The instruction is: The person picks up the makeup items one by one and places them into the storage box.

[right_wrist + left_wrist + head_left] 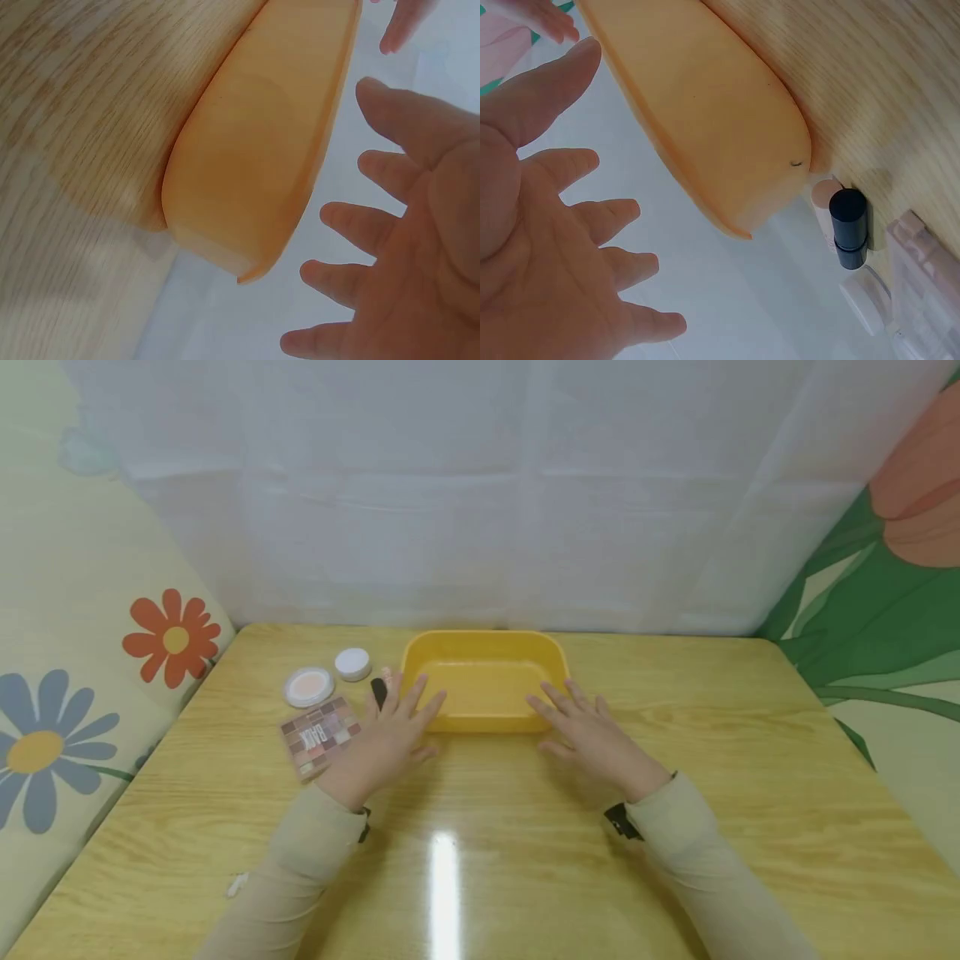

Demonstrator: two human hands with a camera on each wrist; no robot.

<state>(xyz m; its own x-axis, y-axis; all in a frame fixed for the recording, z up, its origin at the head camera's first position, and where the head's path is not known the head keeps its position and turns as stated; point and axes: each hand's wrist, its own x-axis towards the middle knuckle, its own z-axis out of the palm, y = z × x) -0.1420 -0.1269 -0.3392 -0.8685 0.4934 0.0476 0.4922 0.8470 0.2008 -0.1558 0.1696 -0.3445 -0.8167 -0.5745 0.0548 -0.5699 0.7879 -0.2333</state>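
Note:
A yellow plastic basin (487, 724) stands on the wooden table toward the back, with nothing inside it. My left hand (387, 739), fingers spread, hovers at its left front corner. Over the right front corner is my right hand (592, 735), its fingers spread as well. Both wrist views show gaps between the hands and the basin wall (705, 112), (240, 142). Beside my left hand lie a black-capped tube (379, 693) and a pinkish tube (387, 677), partly hidden by the fingers. An eyeshadow palette (318, 735) lies left of that hand.
Behind the palette are a round compact (309, 687) and a small white round jar (352, 663). A white scrap (237, 884) lies near the left forearm. A white cloth (480, 510) hangs behind the table (712, 735), with flower-printed panels at both sides.

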